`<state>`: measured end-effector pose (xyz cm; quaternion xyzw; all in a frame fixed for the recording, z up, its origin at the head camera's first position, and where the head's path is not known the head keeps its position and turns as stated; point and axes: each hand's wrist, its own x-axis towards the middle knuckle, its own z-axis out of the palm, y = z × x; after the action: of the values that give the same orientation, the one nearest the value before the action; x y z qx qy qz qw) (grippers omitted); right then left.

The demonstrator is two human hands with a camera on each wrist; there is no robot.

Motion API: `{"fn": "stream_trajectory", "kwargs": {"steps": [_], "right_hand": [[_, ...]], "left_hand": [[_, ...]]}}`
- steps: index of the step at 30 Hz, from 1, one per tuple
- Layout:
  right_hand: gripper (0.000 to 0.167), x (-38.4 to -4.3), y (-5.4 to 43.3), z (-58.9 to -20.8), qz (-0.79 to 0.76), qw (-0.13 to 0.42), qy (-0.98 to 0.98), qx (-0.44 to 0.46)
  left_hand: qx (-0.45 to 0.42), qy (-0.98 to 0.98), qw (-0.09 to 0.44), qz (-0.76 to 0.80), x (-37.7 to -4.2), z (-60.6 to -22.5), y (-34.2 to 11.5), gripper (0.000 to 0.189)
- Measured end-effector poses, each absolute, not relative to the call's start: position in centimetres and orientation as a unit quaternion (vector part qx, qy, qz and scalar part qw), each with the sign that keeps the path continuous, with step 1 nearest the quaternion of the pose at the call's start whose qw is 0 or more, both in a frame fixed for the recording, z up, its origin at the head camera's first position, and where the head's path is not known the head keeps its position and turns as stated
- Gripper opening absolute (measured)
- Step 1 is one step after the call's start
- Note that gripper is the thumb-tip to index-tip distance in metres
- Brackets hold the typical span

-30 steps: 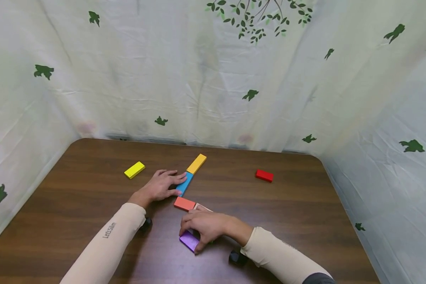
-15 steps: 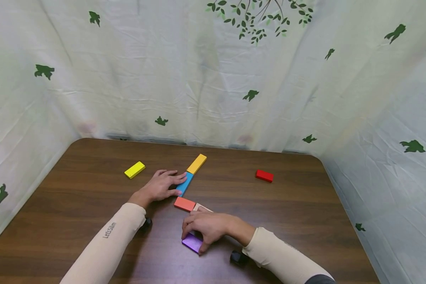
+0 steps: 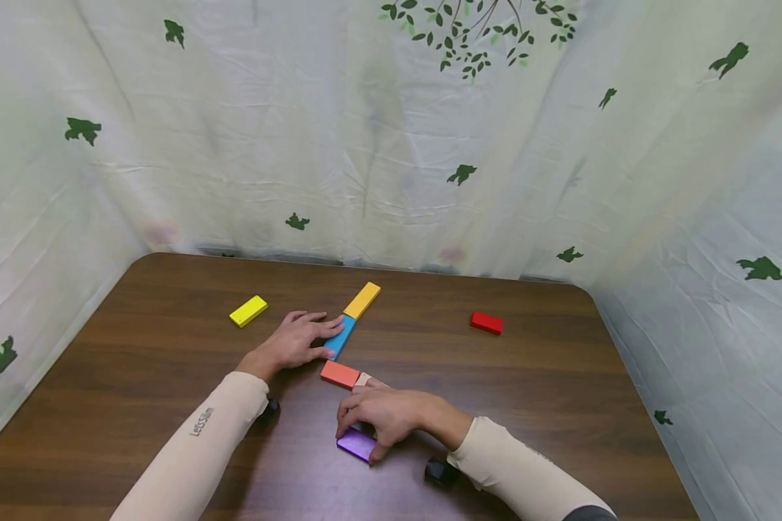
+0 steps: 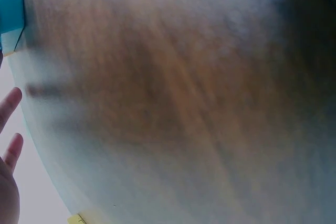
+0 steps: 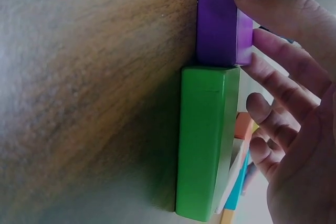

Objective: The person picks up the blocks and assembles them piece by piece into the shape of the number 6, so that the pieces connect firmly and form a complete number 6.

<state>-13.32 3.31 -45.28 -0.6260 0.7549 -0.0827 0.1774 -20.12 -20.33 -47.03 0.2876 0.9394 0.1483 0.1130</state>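
Remotely, I note the right hand [image 3: 391,416] pinching the purple block [image 3: 357,443] on the surface [image 3: 547,405], against the green block [image 5: 202,140]; the left hand [image 3: 293,340] rests extended fingers on the blue block [image 3: 342,339].

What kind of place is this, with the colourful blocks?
Maybe an indoor play corner: there's a brown table, a pale hanging cloth behind it, and a toy-like purple block.

Pale, wrinkled curtains [image 3: 267,130] hang behind and beside a brown, round-cornered worktop [image 3: 560,405]; a leafy branch [image 3: 464,32] and scattered dark-green shapes [image 3: 760,268] decorate them.
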Motion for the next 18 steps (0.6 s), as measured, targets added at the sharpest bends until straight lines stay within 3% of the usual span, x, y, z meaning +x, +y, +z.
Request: {"fn": "stream_trajectory", "kwargs": {"steps": [10, 18], "right_hand": [[0.054, -13.3, 3.4, -45.3, -0.083, 0.17, 0.748, -0.636], [0.053, -14.8, 5.6, -44.6, -0.186, 0.185, 0.78, -0.568]], "left_hand": [[0.288, 0.939, 0.111, 0.152, -20.2, -47.1, -20.3, 0.065], [0.291, 0.939, 0.112, 0.148, -20.2, -47.0, -20.3, 0.065]]}}
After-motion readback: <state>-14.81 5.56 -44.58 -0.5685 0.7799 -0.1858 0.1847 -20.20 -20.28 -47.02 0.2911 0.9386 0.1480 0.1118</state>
